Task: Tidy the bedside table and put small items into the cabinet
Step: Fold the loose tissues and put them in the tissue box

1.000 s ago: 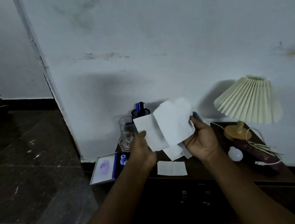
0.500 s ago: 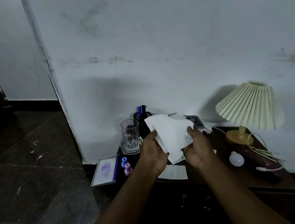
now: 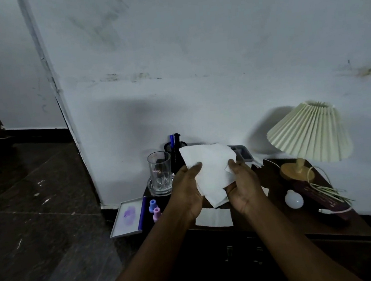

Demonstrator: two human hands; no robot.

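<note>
Above the dark bedside table [image 3: 279, 199] I hold a bunch of white paper tissues [image 3: 211, 169] between both hands. My left hand [image 3: 189, 190] grips the left edge with its thumb on top. My right hand [image 3: 243, 187] pinches the right edge with thumb and fingers. One more folded tissue [image 3: 214, 218] lies flat on the table under my wrists. Two small bottles, one blue [image 3: 152, 205] and one pink [image 3: 156, 213], stand at the table's left. A white bulb [image 3: 293, 199] lies at the right. The cabinet front [image 3: 243, 251] below is dark.
A drinking glass [image 3: 160, 173] and a black pen holder [image 3: 175, 150] stand at the back left. A grey-framed board [image 3: 128, 216] overhangs the left edge. A pleated lamp [image 3: 308, 133], a cable [image 3: 323, 184], a dark box [image 3: 321, 203] and a grey tray [image 3: 242, 152] fill the right side.
The loose sheets that I held spread apart are now gathered into one bunch. Both hands have come closer together and lower over the table.
</note>
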